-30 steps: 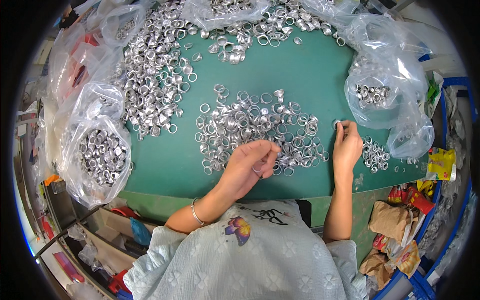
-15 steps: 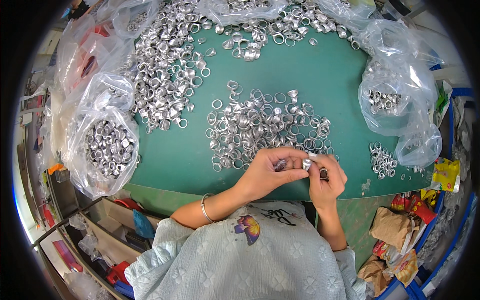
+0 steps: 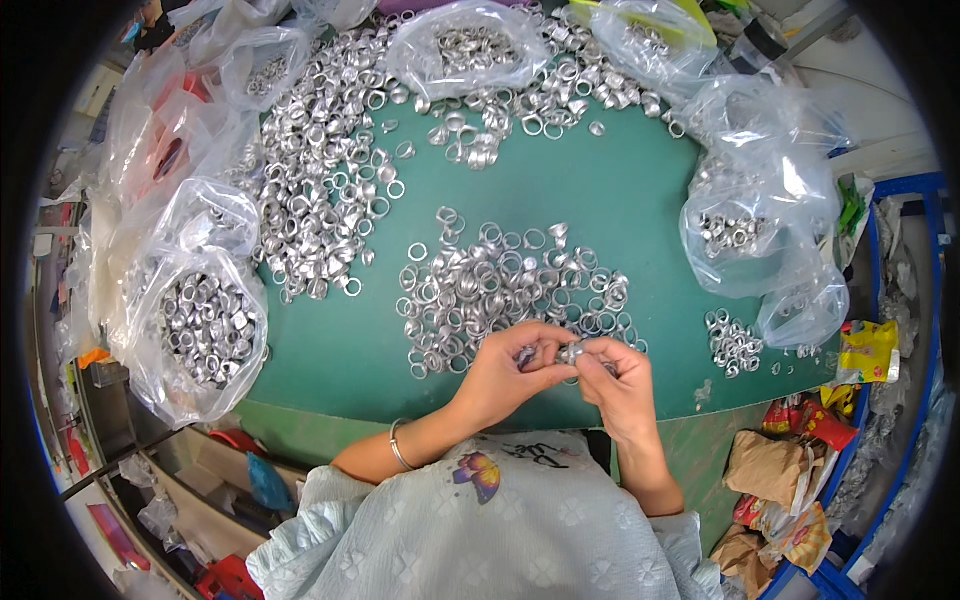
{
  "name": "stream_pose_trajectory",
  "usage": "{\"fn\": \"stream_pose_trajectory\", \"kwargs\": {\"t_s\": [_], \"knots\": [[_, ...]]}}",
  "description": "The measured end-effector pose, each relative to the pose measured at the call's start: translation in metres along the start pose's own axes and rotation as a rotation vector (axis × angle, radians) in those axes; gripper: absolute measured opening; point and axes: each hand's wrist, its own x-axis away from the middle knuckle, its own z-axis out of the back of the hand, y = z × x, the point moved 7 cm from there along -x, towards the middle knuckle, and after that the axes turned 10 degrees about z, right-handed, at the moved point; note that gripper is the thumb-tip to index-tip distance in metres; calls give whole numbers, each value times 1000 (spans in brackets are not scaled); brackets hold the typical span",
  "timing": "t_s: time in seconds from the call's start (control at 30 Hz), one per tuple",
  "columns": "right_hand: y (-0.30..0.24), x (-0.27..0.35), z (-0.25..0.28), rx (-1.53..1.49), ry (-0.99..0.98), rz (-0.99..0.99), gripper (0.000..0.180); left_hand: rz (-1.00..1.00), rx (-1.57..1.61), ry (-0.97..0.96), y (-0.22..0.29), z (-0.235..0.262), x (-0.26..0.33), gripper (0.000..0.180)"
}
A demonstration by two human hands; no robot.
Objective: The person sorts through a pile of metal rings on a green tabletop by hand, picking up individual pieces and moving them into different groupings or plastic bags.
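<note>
Both hands meet just below the central heap of silver rings [image 3: 505, 295] — left hand [image 3: 505, 375] and right hand [image 3: 620, 385] fingertips pinched together on one small ring piece [image 3: 572, 351] — held close, apparently for inspection.

head-worn fisheye, downward (near table [image 3: 620, 190])

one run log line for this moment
left hand: pinching metal ring | right hand: holding metal ring | hands together over green mat | ring pile just beyond
</note>
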Motion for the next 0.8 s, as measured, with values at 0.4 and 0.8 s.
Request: {"fn": "stream_pose_trajectory", "kwargs": {"t_s": [0.4, 0.8], "knots": [[12, -17, -17, -11, -48, -26, 22, -147, 138, 641, 35, 174, 18, 22], [14, -26, -20, 149, -111, 19, 22, -426, -746, 1633, 107, 352, 104, 29]]}}
